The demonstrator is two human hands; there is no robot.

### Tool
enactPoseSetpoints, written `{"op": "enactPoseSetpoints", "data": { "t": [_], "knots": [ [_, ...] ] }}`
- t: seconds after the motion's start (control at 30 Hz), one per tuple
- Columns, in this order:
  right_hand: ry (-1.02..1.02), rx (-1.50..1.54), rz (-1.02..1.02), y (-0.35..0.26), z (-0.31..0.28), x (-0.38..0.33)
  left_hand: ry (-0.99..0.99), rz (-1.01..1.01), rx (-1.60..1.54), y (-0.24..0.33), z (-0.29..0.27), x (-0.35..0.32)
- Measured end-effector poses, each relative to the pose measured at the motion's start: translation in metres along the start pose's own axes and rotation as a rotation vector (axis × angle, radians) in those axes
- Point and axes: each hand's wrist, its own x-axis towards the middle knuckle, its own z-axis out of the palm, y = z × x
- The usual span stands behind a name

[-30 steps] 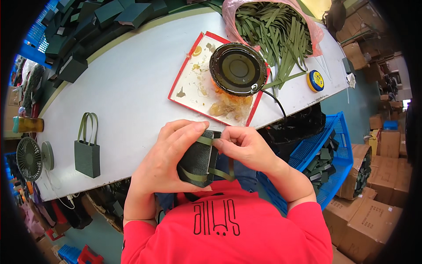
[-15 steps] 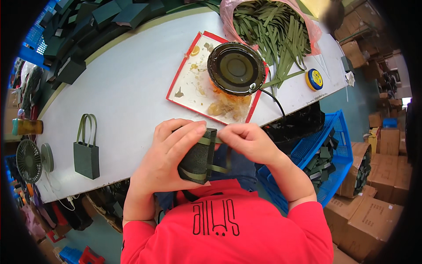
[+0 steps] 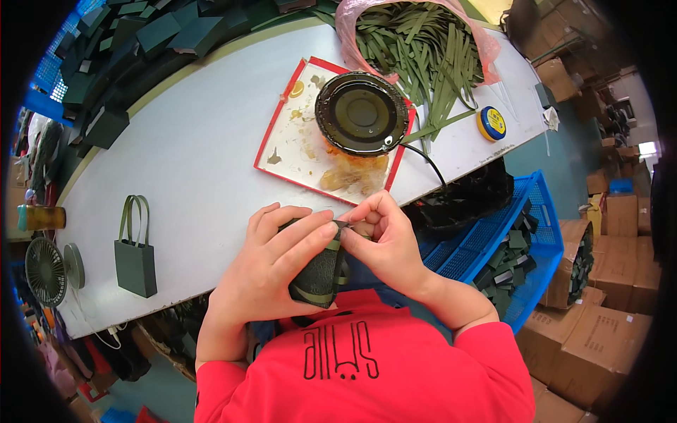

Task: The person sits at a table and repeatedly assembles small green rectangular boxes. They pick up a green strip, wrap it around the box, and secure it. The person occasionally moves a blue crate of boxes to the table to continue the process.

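Observation:
My left hand wraps round a small dark green paper bag, which lies tilted on its side just above my lap. Flat green straps run across the bag's face. At its far edge, the thumb and fingers of my right hand are closed in a pinch on a strap, mostly hidden by the fingers. A similar bag stands upright on the left of the table, its two strap handles raised. Ahead of my hands, a round pan of dark, glossy liquid sits on a stained, red-edged white board.
A pink plastic bag spills loose green straps at the far side. Near it lies a yellow-and-blue round tin. Dark green boxes pile up far left, beside a small fan. A blue crate stands right of the table.
My right hand has turned, its fingers now curled at the bag's far edge. The strap loop that hung out beside the bag is now largely hidden. The view has shifted slightly.

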Motion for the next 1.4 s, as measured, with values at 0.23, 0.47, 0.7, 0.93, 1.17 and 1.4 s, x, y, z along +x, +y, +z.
{"op": "enactPoseSetpoints", "data": {
  "t": [0.23, 0.47, 0.7, 0.93, 1.17, 1.4],
  "knots": [
    [0.306, 0.319, -0.001, 0.0, -0.003, -0.003, 0.057, -0.068, -0.03, -0.003, 0.003, -0.006],
    [0.315, 0.439, -0.641, -0.038, -0.059, -0.001, 0.151, -0.081, -0.439, -0.019, -0.003, -0.033],
    [0.415, 0.389, -0.928, -0.085, -0.099, -0.011, 0.213, -0.137, -0.759, -0.026, -0.005, -0.041],
    [-0.016, -0.354, -0.245, -0.029, -0.015, -0.005, 0.029, -0.265, -0.506, -0.009, -0.014, -0.035],
    [-0.119, -0.667, -0.444, -0.011, -0.014, -0.003, 0.009, -0.17, -0.376, 0.003, -0.029, -0.036],
    [0.235, -0.133, -0.683, -0.011, -0.031, 0.001, 0.403, -0.475, 0.443, -0.01, -0.067, -0.077]
  ]
}}
